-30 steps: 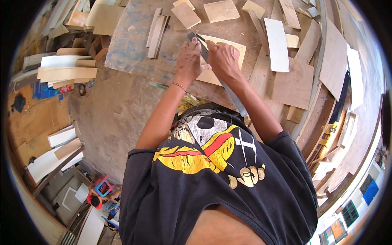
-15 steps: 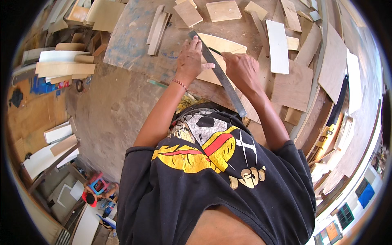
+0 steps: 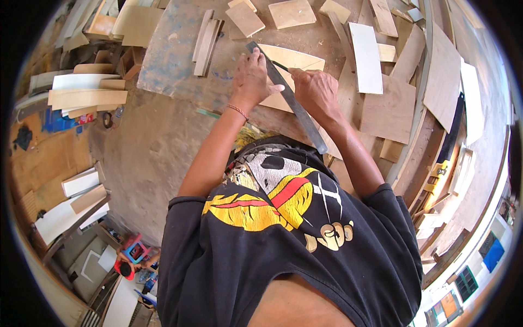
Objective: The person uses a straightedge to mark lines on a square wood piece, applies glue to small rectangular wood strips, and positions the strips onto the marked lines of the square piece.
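A long dark metal straightedge (image 3: 295,110) lies diagonally across a pale wooden panel (image 3: 291,56) on the worktable. My left hand (image 3: 249,82) grips the straightedge near its far end, fingertips on top and thumb along its length. My right hand (image 3: 316,90) is closed on a thin dark tool (image 3: 280,65) just right of the straightedge; the tool's tip is hard to make out. Two narrow wooden strips (image 3: 206,46) lie to the left of my hands.
Wood offcuts (image 3: 291,13), a white board (image 3: 366,57) and plywood squares (image 3: 387,109) cover the table (image 3: 169,65) behind and right. Stacked boards (image 3: 87,98) sit at left, above bare floor (image 3: 136,152). A person in red (image 3: 128,268) is low at far lower left, by a stool.
Since a second ago my right hand has shifted right, uncovering more of the straightedge, and the dark tool now shows beside it. My left hand has barely moved.
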Tool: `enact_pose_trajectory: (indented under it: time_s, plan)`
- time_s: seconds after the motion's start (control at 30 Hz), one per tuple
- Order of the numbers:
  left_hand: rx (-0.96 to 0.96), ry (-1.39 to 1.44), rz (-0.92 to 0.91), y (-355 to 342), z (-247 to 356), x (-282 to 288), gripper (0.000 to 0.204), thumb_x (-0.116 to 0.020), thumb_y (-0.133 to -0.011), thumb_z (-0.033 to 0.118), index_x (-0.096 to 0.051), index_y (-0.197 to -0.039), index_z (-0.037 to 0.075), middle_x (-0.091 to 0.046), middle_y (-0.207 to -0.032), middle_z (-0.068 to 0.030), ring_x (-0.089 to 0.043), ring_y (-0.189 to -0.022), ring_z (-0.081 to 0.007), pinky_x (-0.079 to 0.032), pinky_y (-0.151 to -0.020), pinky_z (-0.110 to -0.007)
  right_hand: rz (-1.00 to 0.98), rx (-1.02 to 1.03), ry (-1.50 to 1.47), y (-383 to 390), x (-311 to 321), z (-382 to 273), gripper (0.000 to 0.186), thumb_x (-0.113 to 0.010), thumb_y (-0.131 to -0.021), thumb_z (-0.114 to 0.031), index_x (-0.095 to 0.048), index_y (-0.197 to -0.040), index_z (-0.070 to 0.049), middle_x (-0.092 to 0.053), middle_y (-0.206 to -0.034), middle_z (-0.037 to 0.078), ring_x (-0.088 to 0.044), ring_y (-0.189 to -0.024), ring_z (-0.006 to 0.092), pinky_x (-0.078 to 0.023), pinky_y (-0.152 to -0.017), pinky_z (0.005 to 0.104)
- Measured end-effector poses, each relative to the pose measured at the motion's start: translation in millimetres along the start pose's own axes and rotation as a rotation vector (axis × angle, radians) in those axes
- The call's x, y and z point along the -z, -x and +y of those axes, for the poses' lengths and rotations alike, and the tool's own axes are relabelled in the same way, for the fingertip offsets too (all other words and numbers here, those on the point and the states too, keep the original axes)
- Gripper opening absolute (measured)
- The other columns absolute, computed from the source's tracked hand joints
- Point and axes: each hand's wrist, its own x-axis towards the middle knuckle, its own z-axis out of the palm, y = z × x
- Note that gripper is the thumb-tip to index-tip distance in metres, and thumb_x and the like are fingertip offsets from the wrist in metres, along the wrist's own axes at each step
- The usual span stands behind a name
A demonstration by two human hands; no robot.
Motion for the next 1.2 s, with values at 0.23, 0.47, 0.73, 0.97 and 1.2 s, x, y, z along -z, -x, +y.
enact_pose_trajectory:
  time_s: [0.23, 0.47, 0.73, 0.97, 1.2]
  plan:
    - [0.059, -0.036, -0.055, 3.1, 8.0, 10.6, 0.106, -0.076, -0.055, 0.057, -0.036, -0.131, -0.007, -0.033, -0.139, -0.0161, -0.032, -0.123, -0.0463, -0.034, -0.100, -0.048, 0.097, -0.026, -0.089, 23.0, 9.6, 14.3, 0.021, -0.052, -0.076, -0.010, -0.066, -0.092, -0.009, -0.061, -0.063, 0.014, -0.061, -0.058, 0.0294, -0.045, -0.051, 0.0393]
    - [0.098, -0.060, -0.138, 2.4, 13.8, 13.4, 0.111, -0.075, -0.056, 0.059, -0.031, -0.134, -0.006, -0.027, -0.143, -0.0159, -0.027, -0.125, -0.0484, -0.032, -0.100, -0.052, 0.076, -0.138, -0.080, 77.0, 11.2, 16.5, 0.018, -0.058, -0.081, -0.012, -0.068, -0.095, -0.013, -0.057, -0.060, 0.009, -0.056, -0.049, 0.0249, -0.041, -0.046, 0.0354]
    - [0.110, -0.052, -0.146, 1.6, 15.3, 13.9, 0.110, -0.075, -0.055, 0.059, -0.033, -0.133, -0.005, -0.025, -0.144, -0.0151, -0.026, -0.125, -0.0500, -0.031, -0.101, -0.053, 0.036, -0.142, -0.078, 93.5, 14.7, 22.1, 0.019, -0.058, -0.081, -0.013, -0.067, -0.097, -0.015, -0.055, -0.056, 0.008, -0.054, -0.048, 0.0238, -0.040, -0.045, 0.0351]
    - [0.118, -0.072, -0.160, 0.8, 19.0, 18.1, 0.109, -0.074, -0.055, 0.060, -0.033, -0.133, -0.005, -0.027, -0.143, -0.0149, -0.028, -0.124, -0.0506, -0.032, -0.101, -0.052, 0.065, -0.086, -0.082, 76.1, 6.0, 19.1, 0.024, -0.055, -0.074, -0.009, -0.067, -0.094, -0.012, -0.056, -0.058, 0.010, -0.059, -0.053, 0.0268, -0.042, -0.045, 0.0377]
    - [0.122, -0.087, -0.150, -0.4, 17.2, 13.7, 0.109, -0.075, -0.055, 0.060, -0.034, -0.133, -0.005, -0.028, -0.142, -0.0148, -0.029, -0.123, -0.0510, -0.032, -0.100, -0.052, -0.049, -0.085, -0.030, 81.5, 25.7, 18.6, 0.026, -0.053, -0.072, -0.006, -0.067, -0.093, -0.011, -0.057, -0.058, 0.011, -0.060, -0.054, 0.0272, -0.043, -0.047, 0.0376]
